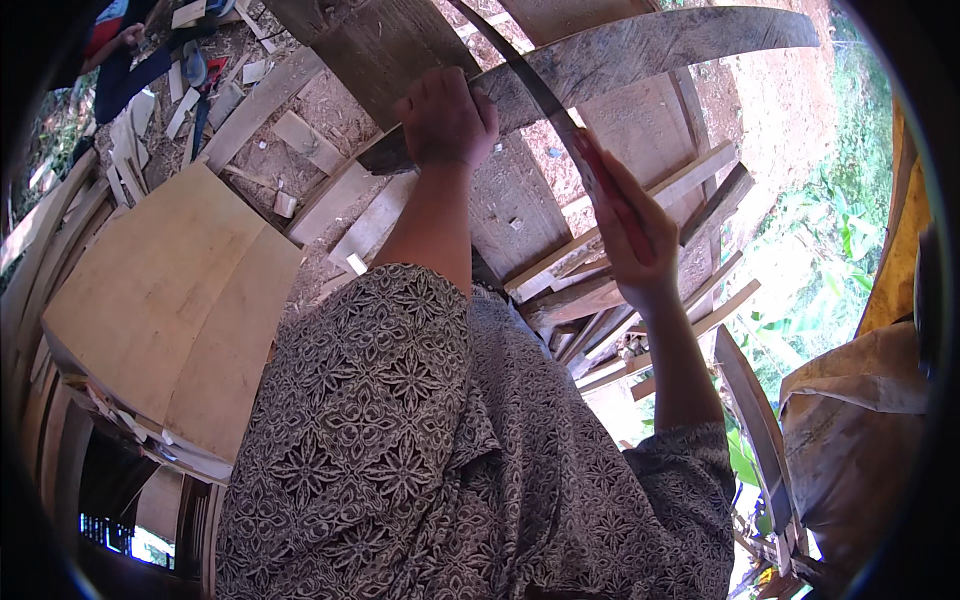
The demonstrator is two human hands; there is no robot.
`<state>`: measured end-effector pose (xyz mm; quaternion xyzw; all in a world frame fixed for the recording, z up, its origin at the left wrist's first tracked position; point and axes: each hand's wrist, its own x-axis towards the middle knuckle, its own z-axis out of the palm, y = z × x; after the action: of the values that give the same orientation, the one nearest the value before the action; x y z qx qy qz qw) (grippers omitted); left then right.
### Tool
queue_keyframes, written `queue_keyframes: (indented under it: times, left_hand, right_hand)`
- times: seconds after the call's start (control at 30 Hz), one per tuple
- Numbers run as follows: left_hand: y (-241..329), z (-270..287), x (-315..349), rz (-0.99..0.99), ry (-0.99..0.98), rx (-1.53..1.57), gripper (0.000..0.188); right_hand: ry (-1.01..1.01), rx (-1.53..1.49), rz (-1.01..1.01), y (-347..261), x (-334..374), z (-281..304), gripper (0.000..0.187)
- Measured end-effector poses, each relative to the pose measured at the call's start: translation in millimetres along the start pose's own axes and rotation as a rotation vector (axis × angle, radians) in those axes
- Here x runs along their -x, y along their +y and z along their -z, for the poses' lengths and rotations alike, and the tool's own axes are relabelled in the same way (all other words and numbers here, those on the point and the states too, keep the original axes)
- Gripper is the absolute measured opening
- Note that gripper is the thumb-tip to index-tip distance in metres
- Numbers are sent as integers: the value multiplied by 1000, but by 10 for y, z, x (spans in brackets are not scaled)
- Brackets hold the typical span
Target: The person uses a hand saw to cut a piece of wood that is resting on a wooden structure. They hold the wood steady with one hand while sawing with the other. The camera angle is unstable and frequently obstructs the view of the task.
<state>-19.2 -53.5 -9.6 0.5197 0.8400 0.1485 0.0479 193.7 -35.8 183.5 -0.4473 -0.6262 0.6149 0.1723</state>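
Observation:
A long grey weathered wooden board slants across the upper part of the view. Near its left end my left hand grips it, fingers closed over the edge and thumb to the right. My right hand is wrapped around the red handle of a handsaw. The saw's narrow dark blade crosses the board to the right of my left hand, pointing up and away. From this angle I cannot tell how deep the teeth sit in the wood.
A pale wooden panel stands at left. Loose planks lie below the board. Wood scraps litter the ground, and another person's hand shows at far upper left. A brownish sheet hangs at right, beside green plants.

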Motion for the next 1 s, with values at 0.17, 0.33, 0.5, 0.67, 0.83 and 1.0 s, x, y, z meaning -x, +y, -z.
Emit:
queue_keyframes:
  times: [0.17,0.33,0.5,0.67,0.83,1.0]
  left_hand:
    - [37,-11,55,14,14,-21,30]
    - [85,-46,42,-9,19,-38,31]
    - [122,-9,61,-7,-61,-21,38]
    - [37,5,60,36,-23,-39,36]
    - [81,34,45,12,-43,-86,35]
    - [213,-2,85,-29,-19,-59,35]
  right_hand:
    - [-89,65,-23,-358,785,408,52]
    - [-34,-54,136,439,-274,-3,51]
    - [57,-11,119,544,-400,-139,52]
    - [-106,48,-3,67,868,469,57]
    - [-109,14,141,190,772,393,52]
    - [96,-19,185,611,-889,-156,48]
